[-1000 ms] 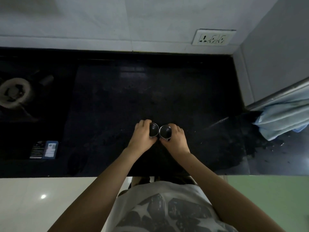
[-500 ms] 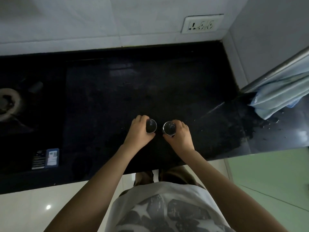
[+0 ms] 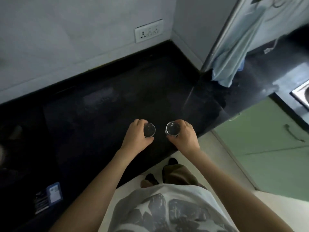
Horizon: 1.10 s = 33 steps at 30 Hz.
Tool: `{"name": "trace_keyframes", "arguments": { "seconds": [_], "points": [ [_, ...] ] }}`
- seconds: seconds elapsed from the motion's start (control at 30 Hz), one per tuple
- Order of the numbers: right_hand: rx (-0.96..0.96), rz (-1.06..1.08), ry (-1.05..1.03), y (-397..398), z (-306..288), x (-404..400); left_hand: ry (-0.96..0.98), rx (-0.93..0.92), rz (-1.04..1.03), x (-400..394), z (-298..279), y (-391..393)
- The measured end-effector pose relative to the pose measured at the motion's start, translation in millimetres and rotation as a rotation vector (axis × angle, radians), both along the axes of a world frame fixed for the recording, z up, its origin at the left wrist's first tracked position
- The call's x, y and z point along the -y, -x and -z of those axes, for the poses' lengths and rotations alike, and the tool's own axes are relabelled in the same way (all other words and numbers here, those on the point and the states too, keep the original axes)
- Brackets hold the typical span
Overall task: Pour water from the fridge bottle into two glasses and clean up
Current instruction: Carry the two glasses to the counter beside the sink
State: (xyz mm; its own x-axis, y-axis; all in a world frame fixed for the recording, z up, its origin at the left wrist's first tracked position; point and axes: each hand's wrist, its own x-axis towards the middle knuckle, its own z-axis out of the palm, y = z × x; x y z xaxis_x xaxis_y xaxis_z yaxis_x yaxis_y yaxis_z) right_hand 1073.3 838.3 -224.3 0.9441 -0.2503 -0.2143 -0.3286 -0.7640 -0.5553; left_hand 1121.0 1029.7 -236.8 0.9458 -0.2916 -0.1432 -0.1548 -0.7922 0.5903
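My left hand (image 3: 135, 137) grips one clear round glass (image 3: 149, 129), my right hand (image 3: 185, 137) another (image 3: 173, 129), apart above the black stone counter (image 3: 100, 104).

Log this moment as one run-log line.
left hand: grips left glass | right hand: grips right glass | glasses: apart, over black counter

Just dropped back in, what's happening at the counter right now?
A person stands at the black counter with a glass in each hand. The left hand grips the left glass, and the right hand grips the right glass. The two glasses are apart, near the counter's front edge. Whether they hold water is hard to tell. No bottle is in view. A light blue cloth hangs to the right, and a sink shows at the far right.
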Motion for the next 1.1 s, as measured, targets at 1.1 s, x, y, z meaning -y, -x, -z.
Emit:
{"name": "trace_keyframes", "arguments": {
  "seconds": [1.1],
  "points": [
    [0.114, 0.289, 0.105, 198.4, -45.2, 244.5, 0.017, 0.109, 0.417, 279.7, -57.3, 134.7]
  ]
}}
